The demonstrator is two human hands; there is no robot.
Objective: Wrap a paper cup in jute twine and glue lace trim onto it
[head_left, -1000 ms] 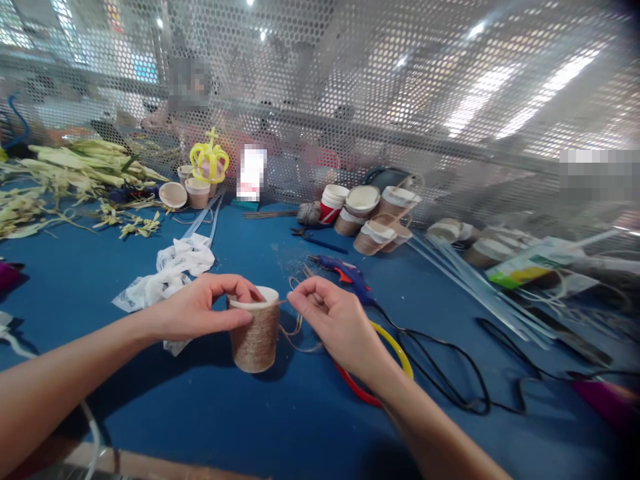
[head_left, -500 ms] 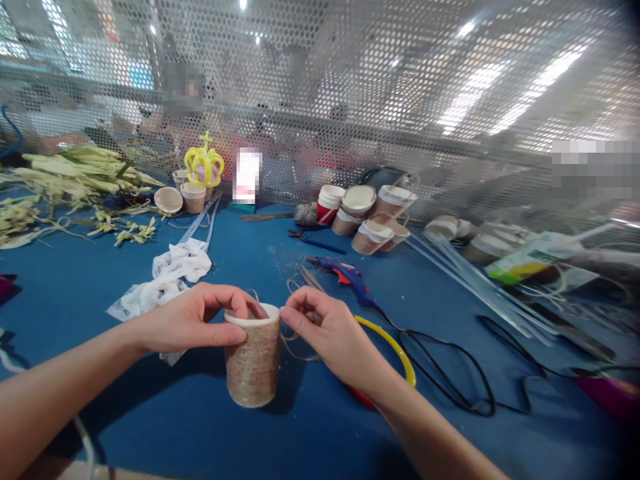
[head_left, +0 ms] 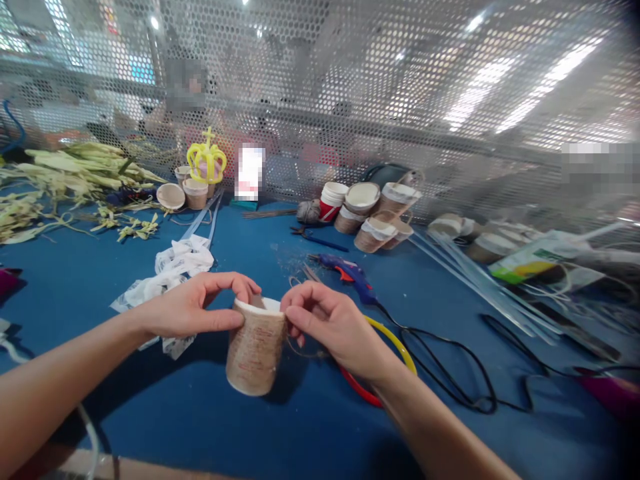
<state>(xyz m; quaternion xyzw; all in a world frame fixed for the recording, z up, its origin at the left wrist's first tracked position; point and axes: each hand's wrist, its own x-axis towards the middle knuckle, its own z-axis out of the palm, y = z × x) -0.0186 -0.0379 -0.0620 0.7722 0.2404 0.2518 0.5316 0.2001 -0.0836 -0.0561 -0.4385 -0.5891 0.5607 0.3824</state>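
Observation:
A paper cup wrapped in brown twine, with a white rim, is held slightly tilted over the blue table. My left hand grips its rim on the left, thumb outside and fingers over the edge. At the right side of the rim, my right hand is closed in a pinch on a thin strand of twine, which loops below the fingers. Its fingertips partly hide the strand and meet the cup's edge. Behind the right hand lie the tips of a pair of scissors, with yellow handle and red handle.
A blue glue gun with a black cord lies beyond my right hand. White lace is bunched on the left. Several wrapped cups, pliers, clear glue sticks and pale husks lie farther back, before a perforated metal screen.
The cup has tilted and shifted slightly right and up. My left fingers have come partly out of the cup, and my right hand has turned a little at the rim.

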